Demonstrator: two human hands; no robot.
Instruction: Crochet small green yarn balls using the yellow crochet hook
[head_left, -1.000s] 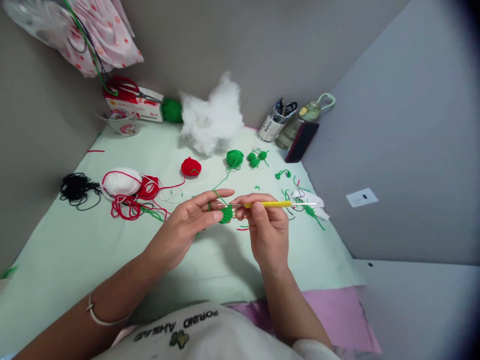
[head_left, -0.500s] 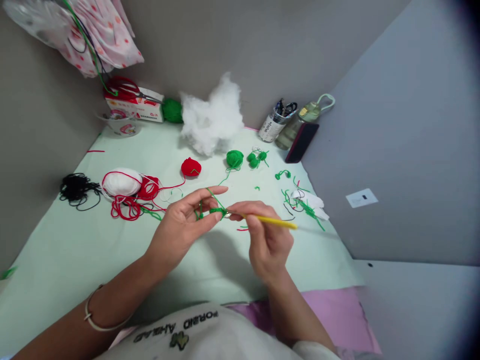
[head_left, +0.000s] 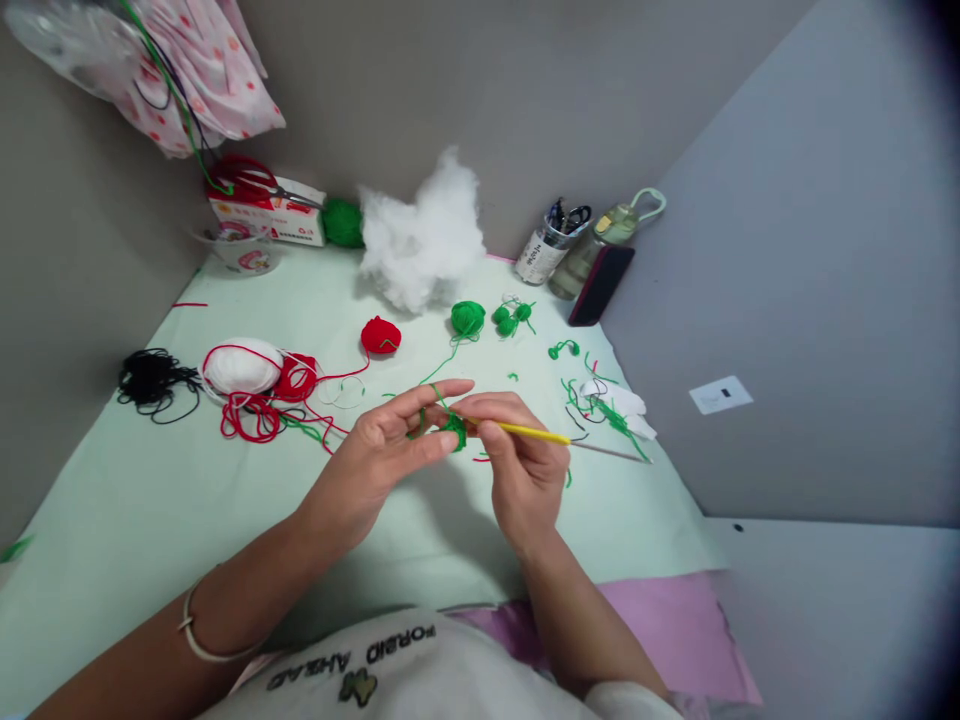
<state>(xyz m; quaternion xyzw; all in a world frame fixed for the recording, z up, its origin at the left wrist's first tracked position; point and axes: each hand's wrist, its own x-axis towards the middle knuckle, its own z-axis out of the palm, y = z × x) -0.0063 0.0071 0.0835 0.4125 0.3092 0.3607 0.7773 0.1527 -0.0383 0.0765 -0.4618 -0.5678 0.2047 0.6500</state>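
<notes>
Between thumb and fingers, my left hand [head_left: 375, 455] pinches a small green crochet piece [head_left: 457, 432]. Green yarn runs over its raised index finger and back to a green yarn ball [head_left: 468, 319]. My right hand [head_left: 529, 480] grips a yellow-handled crochet hook [head_left: 534, 433] like a pen, its tip at the green piece. My fingers partly hide the hook's tip and the stitches. Both hands are close together above the pale green table cover [head_left: 225, 540].
A red yarn ball [head_left: 381, 336], white yarn [head_left: 243, 366] and black yarn [head_left: 154, 380] lie to the left. White stuffing [head_left: 424, 235] sits at the back. Green yarn scraps [head_left: 611, 408], a pen cup [head_left: 544, 250], a phone [head_left: 601, 285] and a bottle [head_left: 581, 262] are on the right.
My left hand has shifted slightly right, and my right hand slightly left with the hook. The green piece is turned, showing more of its face below the hook.
</notes>
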